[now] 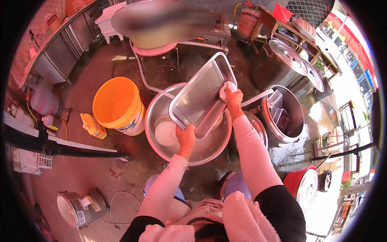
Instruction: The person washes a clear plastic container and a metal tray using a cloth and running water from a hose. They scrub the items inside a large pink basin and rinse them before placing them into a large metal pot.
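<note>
A rectangular stainless steel pan (198, 93) is tilted above a wide metal basin (151, 145) on the floor. My left hand (185, 139) grips the pan's near corner. In my right hand (233, 98) is a crumpled white cloth (225, 89), pressed against the pan's right side wall. Beneath the pan, a white round bowl-like item (166, 133) sits in the basin, partly covered by my left hand. A pale hose (154, 88) runs over the basin's far rim, and its end is hidden behind the pan.
An orange bucket (116, 101) and a yellow jug (93, 125) stand left of the basin. At the right, a deep metal pot (266, 127) holds metal pans (279, 113), with another hose (257, 97) over its rim. Large lidded pots (272, 66) stand beyond. A pink stool (154, 50) is ahead.
</note>
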Tool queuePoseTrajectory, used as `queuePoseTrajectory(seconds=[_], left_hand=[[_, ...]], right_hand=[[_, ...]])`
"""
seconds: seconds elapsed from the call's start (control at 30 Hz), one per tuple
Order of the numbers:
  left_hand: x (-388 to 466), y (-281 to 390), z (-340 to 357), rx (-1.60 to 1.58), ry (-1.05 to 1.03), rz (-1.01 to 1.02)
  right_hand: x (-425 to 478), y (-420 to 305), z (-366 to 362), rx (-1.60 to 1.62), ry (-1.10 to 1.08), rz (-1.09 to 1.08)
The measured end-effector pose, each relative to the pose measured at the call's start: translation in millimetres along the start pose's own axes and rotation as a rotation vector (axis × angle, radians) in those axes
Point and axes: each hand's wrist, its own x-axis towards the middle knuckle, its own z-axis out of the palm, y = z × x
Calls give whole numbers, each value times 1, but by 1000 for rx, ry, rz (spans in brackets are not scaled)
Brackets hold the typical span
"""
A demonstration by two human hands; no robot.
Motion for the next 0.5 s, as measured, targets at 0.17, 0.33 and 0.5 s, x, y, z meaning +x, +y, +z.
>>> queuePoseTrajectory(seconds=[0.17, 0.33, 0.5], left_hand=[[28, -14, -5, -100, 69, 154], [24, -7, 2, 193, 7, 117], [44, 45, -29, 140, -165, -84]], right_hand=[[-94, 26, 32, 300, -62, 68], [-102, 79, 30, 410, -70, 152], [-40, 27, -33, 214, -151, 34]])
